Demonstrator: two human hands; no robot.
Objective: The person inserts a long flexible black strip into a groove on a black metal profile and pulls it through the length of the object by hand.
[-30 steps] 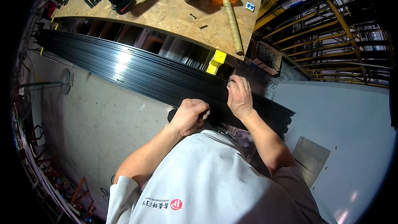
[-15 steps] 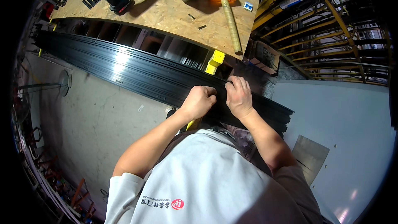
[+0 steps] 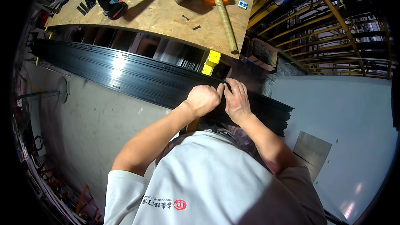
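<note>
Presently, the black profiles lie along the near edge of the worktop. Your left hand and right hand adjoin over them, fingers curled; whether they grip anything cannot be told. Expect stiff, probably slick lengths: grasp long edges, hands spaced wide.

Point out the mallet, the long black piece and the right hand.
Mallet (image 3: 225, 21): head view, on its handle.
Long black piece (image 3: 160, 81): head view, on its upper face.
Right hand (image 3: 238, 102): head view, on its back.
</note>
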